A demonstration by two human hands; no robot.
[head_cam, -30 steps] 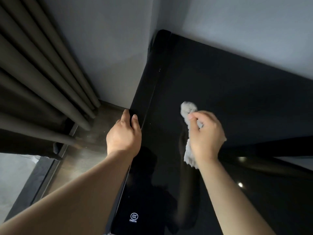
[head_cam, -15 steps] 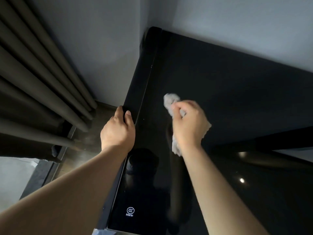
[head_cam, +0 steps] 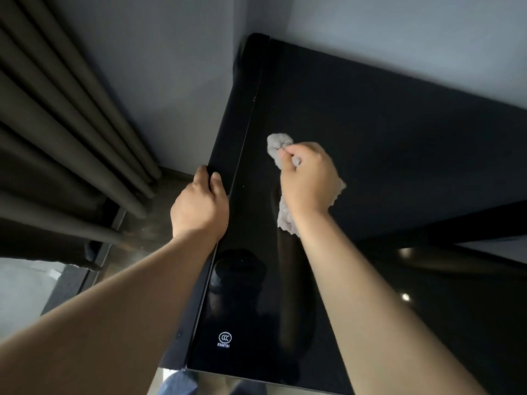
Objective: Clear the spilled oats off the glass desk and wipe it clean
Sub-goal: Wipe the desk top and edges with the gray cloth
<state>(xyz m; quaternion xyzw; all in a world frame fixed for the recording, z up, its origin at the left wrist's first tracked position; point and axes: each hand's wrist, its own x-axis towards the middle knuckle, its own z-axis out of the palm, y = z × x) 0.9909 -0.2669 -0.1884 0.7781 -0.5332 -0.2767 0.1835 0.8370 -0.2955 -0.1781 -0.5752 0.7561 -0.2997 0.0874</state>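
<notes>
Head view: desk (head_cam: 370,143), black glass, set into a wall (head_cam: 370,29) corner. No oat pile visible, only a few pale specks (head_cam: 243,186) near the left edge, too small to identify. Bunched cloth (head_cam: 278,143) lies on the glass left of centre, with the right hand (head_cam: 309,181) fingers curled tight around it. Bracing: left hand (head_cam: 199,206) curls over the desk's left edge, gripping it. Risk: a leftward stroke pushes specks over the edge onto the floor (head_cam: 148,223). The bunched cloth may smear or skip the far corner.

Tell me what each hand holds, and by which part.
The right hand grips a crumpled grey cloth around its middle, ends sticking out both sides. The left hand holds the glass desk by its left edge.
</notes>
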